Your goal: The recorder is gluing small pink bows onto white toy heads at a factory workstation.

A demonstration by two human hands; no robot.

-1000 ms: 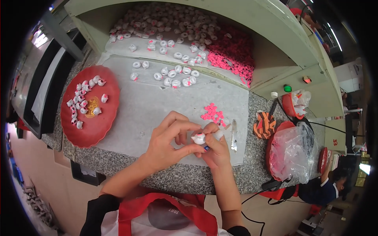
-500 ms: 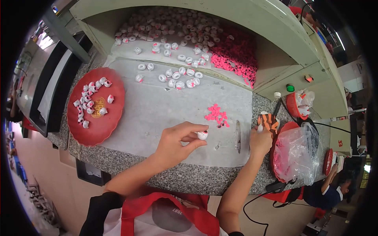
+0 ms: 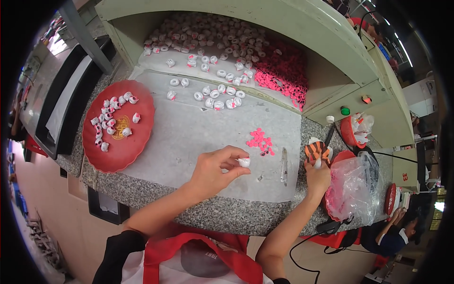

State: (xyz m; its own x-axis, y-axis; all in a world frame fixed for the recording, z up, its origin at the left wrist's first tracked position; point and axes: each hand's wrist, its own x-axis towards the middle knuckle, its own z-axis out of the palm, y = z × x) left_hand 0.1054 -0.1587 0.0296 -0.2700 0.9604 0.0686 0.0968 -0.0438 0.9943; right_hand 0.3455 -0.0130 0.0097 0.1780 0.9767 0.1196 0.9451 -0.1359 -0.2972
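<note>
My left hand (image 3: 215, 173) pinches a small white hollow piece (image 3: 244, 162) with dark markings between thumb and fingertips, above the white sheet (image 3: 175, 146). My right hand (image 3: 318, 180) is closed around a small white-tipped thing (image 3: 318, 163), most of it hidden by the fingers. It is just in front of an orange and black striped object (image 3: 316, 150); whether they touch, I cannot tell. Pink flat pieces (image 3: 259, 140) lie in a cluster on the sheet, beside a thin tweezer-like tool (image 3: 283, 165). Several white pieces (image 3: 218, 105) stand farther back.
A red scalloped plate (image 3: 139, 154) on the left carries several white pieces. The shelf (image 3: 331, 97) at the back holds heaps of white and pink parts. On the right are a clear plastic bag (image 3: 354, 184), a small red basket (image 3: 349, 132) and a black cable (image 3: 292, 255).
My right hand has moved right and slightly nearer, showing more of the striped object. The left hand still holds the white piece, turned slightly. The whole view has shifted a little.
</note>
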